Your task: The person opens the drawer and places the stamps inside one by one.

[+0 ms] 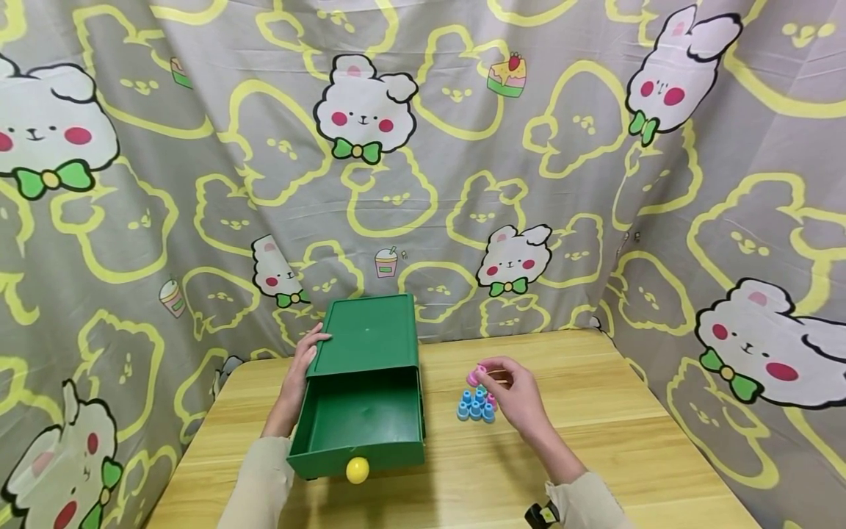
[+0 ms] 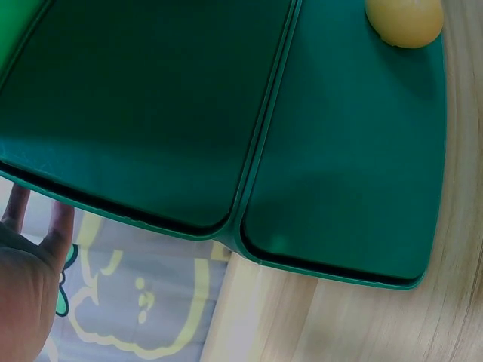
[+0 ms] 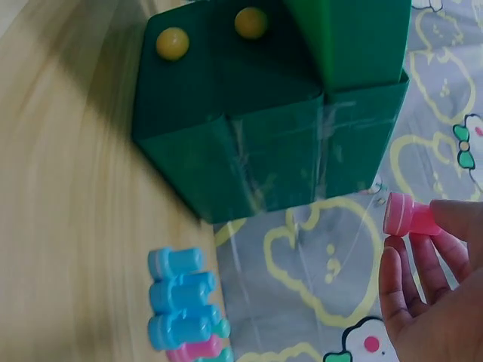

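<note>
In the head view, the right hand is pinching 1 pink peg between thumb and fingers, right of the frame's centre and low. In the right wrist view, that peg is showing at the right edge, with its wide end facing left. Just below it in the head view, a cluster of small pegs is standing on the wooden table: 3 blue pegs are forming the front row, with more blue and 1 pink peg sitting behind.

The left hand is resting its extended fingers against the left side of the green box, left of centre. Its drawer is sitting pulled out toward the bottom of the frame, with a yellow knob sticking out in front. A patterned curtain is hanging across the upper frame.
</note>
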{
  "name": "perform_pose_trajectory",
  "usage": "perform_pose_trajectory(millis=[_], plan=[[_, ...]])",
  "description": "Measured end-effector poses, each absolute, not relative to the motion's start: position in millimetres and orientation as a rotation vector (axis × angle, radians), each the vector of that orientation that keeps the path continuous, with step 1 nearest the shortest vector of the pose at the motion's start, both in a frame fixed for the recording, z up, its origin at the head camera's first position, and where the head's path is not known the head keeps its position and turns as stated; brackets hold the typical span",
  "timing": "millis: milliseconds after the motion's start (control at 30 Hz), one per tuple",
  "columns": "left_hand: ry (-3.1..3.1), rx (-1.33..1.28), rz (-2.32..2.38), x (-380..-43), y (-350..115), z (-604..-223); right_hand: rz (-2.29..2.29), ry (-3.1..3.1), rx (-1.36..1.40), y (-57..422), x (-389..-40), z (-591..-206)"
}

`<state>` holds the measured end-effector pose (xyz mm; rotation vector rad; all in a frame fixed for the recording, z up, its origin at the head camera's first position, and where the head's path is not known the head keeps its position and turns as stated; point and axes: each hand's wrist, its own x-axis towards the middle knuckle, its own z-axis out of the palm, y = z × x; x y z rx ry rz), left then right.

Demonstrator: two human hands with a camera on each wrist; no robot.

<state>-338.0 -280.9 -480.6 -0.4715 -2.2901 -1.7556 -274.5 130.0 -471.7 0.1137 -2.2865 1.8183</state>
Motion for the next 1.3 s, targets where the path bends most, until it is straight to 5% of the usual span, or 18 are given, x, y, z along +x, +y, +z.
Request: perform_pose_trajectory(millis=[1300], plan=[[-2.252,-0.491,-1.775,-339,-282,-482,1.868,-2.196,0.708,44,-251,-405]])
